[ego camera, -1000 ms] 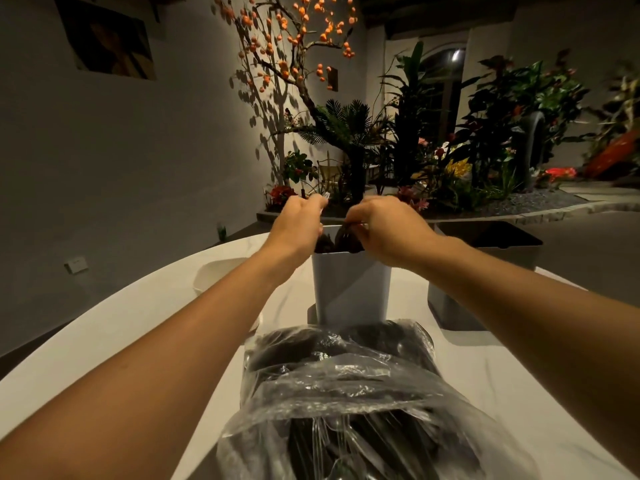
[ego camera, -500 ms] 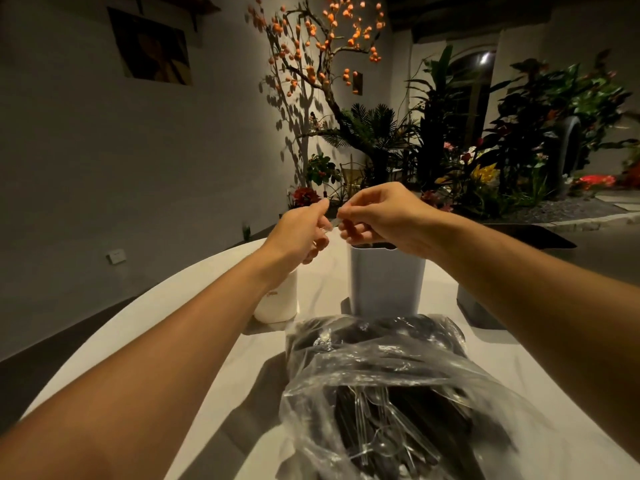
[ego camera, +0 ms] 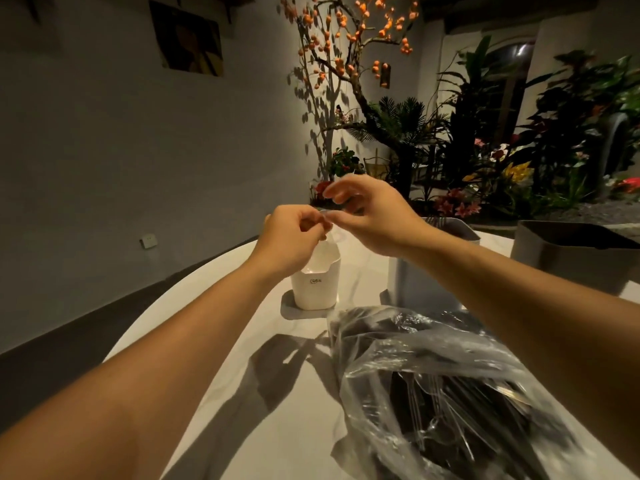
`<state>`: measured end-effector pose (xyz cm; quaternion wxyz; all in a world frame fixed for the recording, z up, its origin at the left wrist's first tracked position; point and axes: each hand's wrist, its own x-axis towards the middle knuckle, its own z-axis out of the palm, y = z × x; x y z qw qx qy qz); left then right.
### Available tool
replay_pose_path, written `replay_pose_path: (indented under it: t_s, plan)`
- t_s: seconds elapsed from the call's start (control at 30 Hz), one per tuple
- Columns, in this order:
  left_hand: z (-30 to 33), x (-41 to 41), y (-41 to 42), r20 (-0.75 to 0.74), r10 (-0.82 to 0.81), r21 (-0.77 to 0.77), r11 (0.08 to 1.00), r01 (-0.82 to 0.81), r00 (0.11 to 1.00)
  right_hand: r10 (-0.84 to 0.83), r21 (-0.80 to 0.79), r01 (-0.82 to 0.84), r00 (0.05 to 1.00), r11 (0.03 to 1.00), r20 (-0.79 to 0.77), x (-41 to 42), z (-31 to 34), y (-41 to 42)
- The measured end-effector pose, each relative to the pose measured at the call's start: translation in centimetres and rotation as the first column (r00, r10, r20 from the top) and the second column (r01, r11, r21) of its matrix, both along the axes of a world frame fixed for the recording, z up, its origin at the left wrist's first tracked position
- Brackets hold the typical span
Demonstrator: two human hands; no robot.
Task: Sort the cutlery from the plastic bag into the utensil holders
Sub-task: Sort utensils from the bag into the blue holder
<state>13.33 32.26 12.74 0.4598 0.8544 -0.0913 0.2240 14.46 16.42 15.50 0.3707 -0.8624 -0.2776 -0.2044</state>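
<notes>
The left hand (ego camera: pixel 294 237) pinches a clear utensil (ego camera: pixel 329 233) right above the white holder (ego camera: pixel 317 285); its type is hard to tell. The right hand (ego camera: pixel 367 216) hovers beside it, fingers loosely apart, holding nothing. Being transparent and thinly held, the piece could slip past the rim onto the counter (ego camera: pixel 284 375). The bag (ego camera: pixel 450 386) lies near, with more cutlery inside.

White table (ego camera: pixel 298 403), orange-fruited tree (ego camera: pixel 349 39), wall picture (ego camera: pixel 188 38), wall socket (ego camera: pixel 148 241), leafy flowering plants (ego camera: pixel 519 161)
</notes>
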Motion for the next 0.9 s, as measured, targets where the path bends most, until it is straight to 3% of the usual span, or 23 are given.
replay_pose_path:
  t_s: [0.07,0.17,0.27,0.43,0.6,0.9]
  plan:
    - [0.2,0.0,0.3,0.012,0.022,0.092,0.996,-0.023,1.0,0.027,-0.103,-0.008,0.983,0.995,0.182,0.6,-0.2,1.2]
    - [0.4,0.6,0.8,0.026,0.037,0.109,0.993,-0.039,0.999,0.031,-0.247,0.088,0.898,0.965,0.439,1.8,-0.6,2.3]
    - [-0.1,1.9,1.7,0.031,0.052,0.1,0.994,-0.054,0.998,0.04,-0.275,0.122,0.854,0.954,0.518,3.4,-1.1,2.9]
    - [-2.0,3.3,2.7,-0.048,0.098,0.103,0.99,-0.092,0.994,-0.105,-0.258,0.227,0.905,0.939,0.413,6.4,-4.0,3.7]
    - [-3.1,3.7,3.5,-0.12,0.098,0.089,0.992,-0.087,0.988,-0.147,-0.53,0.141,0.989,0.836,0.031,6.7,-6.2,4.5]
    - [-1.8,-0.2,0.4,-0.103,0.015,-0.008,1.0,-0.016,0.995,-0.183,-0.313,0.178,0.983,0.933,0.012,0.1,-1.8,-0.2]
